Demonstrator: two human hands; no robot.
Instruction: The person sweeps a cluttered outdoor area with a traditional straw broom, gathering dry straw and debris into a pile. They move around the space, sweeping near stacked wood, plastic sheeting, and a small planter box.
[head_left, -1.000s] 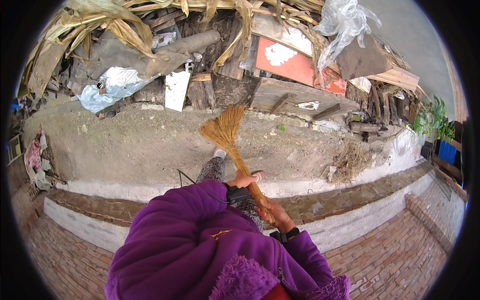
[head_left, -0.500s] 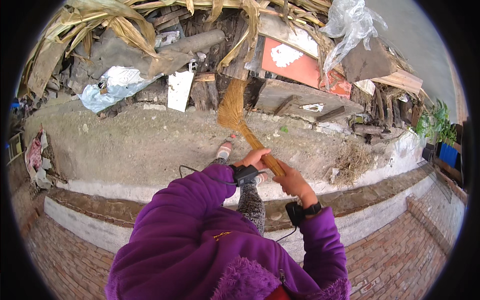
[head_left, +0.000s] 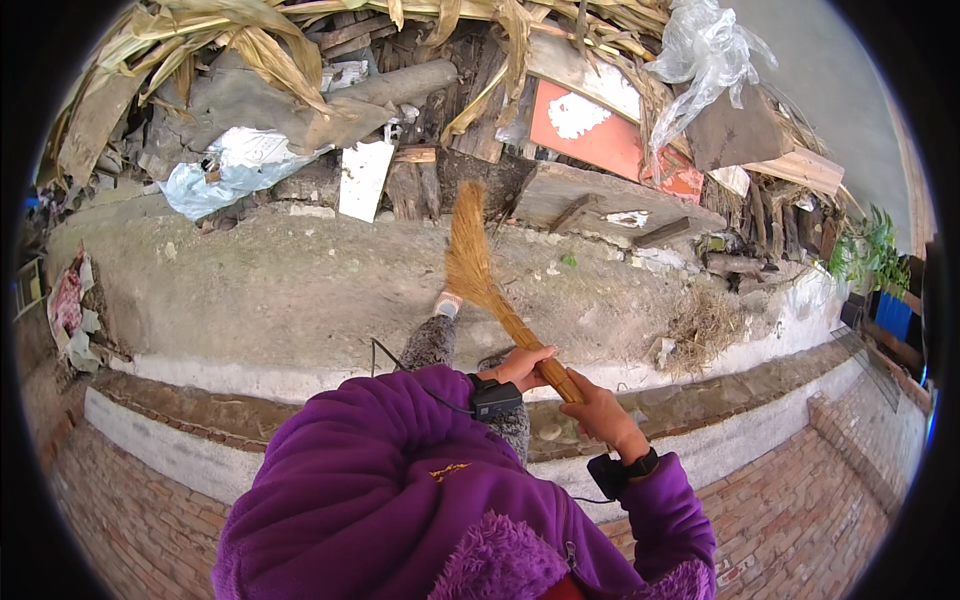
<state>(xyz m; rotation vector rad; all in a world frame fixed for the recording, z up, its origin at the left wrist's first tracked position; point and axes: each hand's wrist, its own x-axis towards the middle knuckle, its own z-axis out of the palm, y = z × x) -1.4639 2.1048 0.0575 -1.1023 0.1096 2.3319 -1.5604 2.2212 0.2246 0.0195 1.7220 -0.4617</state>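
Observation:
A straw broom (head_left: 472,262) slants across the middle of the view, bristles pointing away from me toward the stacked wood. My left hand (head_left: 522,368) is closed around the middle of its handle. Close behind it, my right hand (head_left: 600,410) grips the handle's near end. The bristles show over the concrete ledge (head_left: 250,300); whether they touch it I cannot tell. One shoe (head_left: 447,303) shows beside the bristles, on the ledge.
Past the ledge lies a heap of wood, boards and dry corn husks (head_left: 270,60). A pale plastic bag (head_left: 235,175) and a clear plastic sheet (head_left: 700,70) rest on it. Dry straw (head_left: 705,325) lies at right, near a green plant (head_left: 870,250). Brick paving (head_left: 800,510) runs along the near side.
Both hands and the broom have drawn back toward me and slightly right. The bristles have come away from the wood heap, and a red bit on the ledge no longer shows.

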